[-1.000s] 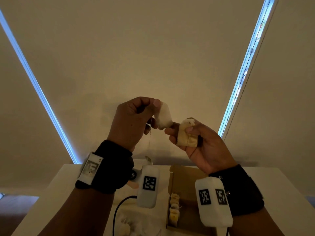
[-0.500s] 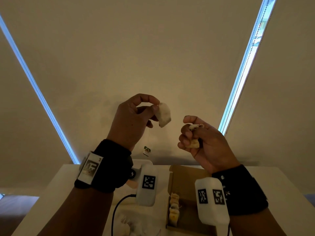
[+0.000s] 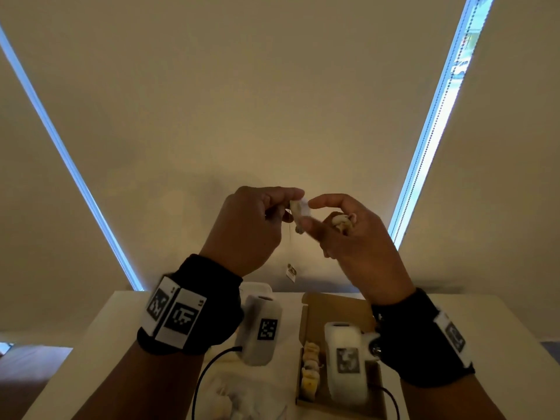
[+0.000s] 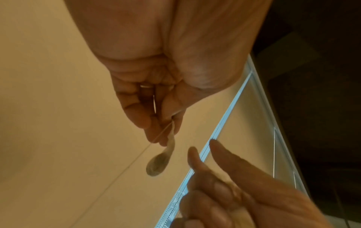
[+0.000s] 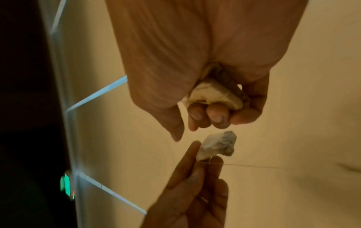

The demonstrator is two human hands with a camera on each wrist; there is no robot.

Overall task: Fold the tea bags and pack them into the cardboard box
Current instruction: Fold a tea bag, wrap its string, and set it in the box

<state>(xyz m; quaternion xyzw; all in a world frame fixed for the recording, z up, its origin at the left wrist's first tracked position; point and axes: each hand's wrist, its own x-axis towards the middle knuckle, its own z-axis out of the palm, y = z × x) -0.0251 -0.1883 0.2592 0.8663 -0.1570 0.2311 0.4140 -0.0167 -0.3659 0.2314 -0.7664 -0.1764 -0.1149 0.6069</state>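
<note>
My left hand (image 3: 283,206) is raised in front of me and pinches a white tea bag (image 3: 300,211) by its top. The bag's string hangs down to a small paper tag (image 3: 291,271). My right hand (image 3: 315,216) grips a folded tea bag (image 3: 341,221) in its curled lower fingers, while its thumb and forefinger stretch out close to the white bag. The right wrist view shows the folded bag (image 5: 213,95) in the palm and the white bag (image 5: 216,145) just beyond the thumb. Below stands the open cardboard box (image 3: 333,307) with a row of folded tea bags (image 3: 310,371).
The box sits on a white table (image 3: 454,395) under my right wrist. A heap of loose tea bags (image 3: 224,401) lies at the near edge under my left arm. A black cable (image 3: 209,365) runs across the table. A blind-covered window stands behind.
The hands first drew apart, the right one curling round its folded bag. Now the right hand has come back to the left, thumb and forefinger stretched toward the white bag.
</note>
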